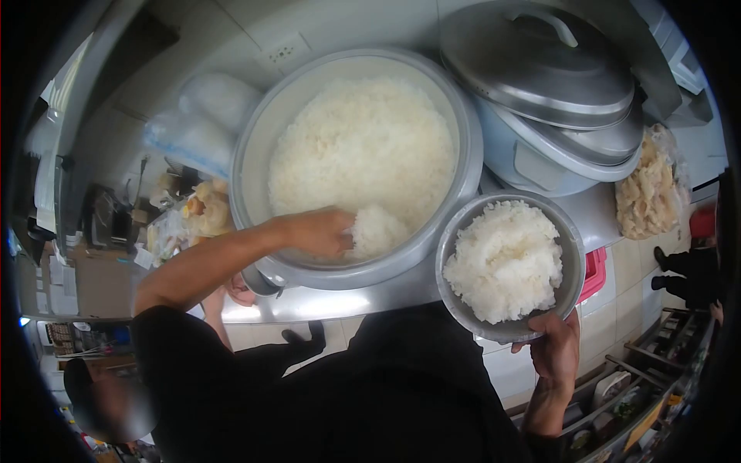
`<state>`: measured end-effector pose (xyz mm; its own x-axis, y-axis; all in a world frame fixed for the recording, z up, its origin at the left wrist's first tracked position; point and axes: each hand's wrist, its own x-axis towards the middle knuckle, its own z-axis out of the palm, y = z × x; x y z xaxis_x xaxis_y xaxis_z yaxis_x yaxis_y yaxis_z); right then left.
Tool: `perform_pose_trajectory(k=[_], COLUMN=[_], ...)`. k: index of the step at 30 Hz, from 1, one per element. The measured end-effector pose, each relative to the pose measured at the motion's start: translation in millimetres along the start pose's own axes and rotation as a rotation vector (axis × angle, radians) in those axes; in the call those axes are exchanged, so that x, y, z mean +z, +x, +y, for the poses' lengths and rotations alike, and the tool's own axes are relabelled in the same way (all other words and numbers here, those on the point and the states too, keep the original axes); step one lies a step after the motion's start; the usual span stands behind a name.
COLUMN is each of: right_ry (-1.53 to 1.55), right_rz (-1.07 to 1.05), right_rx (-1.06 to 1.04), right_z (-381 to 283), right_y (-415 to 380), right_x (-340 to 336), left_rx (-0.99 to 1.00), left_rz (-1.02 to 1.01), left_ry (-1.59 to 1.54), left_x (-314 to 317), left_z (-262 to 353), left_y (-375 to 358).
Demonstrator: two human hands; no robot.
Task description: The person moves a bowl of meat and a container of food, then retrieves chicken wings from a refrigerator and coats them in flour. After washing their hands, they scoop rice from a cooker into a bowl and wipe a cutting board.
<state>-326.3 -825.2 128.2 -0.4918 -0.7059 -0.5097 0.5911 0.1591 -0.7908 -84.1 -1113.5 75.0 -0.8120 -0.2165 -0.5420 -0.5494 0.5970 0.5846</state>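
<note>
A large round pot [472,166] on the metal counter holds a wide bed of white rice [370,139]. My left hand [328,231] is inside it at the near side, its fingers curled against a raised clump of rice [378,230]; the fingertips are hidden. On the right, my right hand [554,346] grips the near rim of a metal bowl [575,270], the thumb over the edge and the other fingers underneath. Loose white rice [505,261] is heaped in this bowl, which is beside the pot's lower right side.
Behind the bowl are a pale blue container [517,150] and metal lids [540,65]. Bags lie at the right [654,181] and left [208,208]. Another person's hand [241,291] is near the pot's handle, and a capped person [108,401] is at lower left.
</note>
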Motion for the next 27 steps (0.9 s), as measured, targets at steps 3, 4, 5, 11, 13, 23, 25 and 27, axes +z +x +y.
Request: perform_pose_trajectory(k=[3,4,5,11,13,23,25,27], right_ry=[0.03,0.051,0.052,0.028,0.009,-0.034,-0.026,-0.013], right_rz=[-0.044,-0.051,-0.046,-0.206,-0.238,-0.434,-0.426,-0.404], right_rx=[0.009,0.01,0.0,0.031,0.008,0.045,0.062,0.079], right_z=[-6,-8,-10,-18,-19,-15,-12,-9], right_y=[4,5,6,16,22,46,49,46], right_x=[8,11,15,44,56,108,107,106], left_rx=[-0.045,-0.095,-0.086,-0.256,-0.076,-0.014,0.007,0.051], left_rz=[-0.047,-0.092,-0.092,0.208,0.443,0.769,0.77,0.782], left_ry=[-0.127,-0.252,-0.246,-0.333,-0.264,0.641,0.761,0.712], left_x=[-18,-25,-31,-76,-79,-11,-9,-21], left_z=[9,13,12,60,83,125,126,126], left_y=[-4,-8,-13,-55,-59,-42,-42,-53])
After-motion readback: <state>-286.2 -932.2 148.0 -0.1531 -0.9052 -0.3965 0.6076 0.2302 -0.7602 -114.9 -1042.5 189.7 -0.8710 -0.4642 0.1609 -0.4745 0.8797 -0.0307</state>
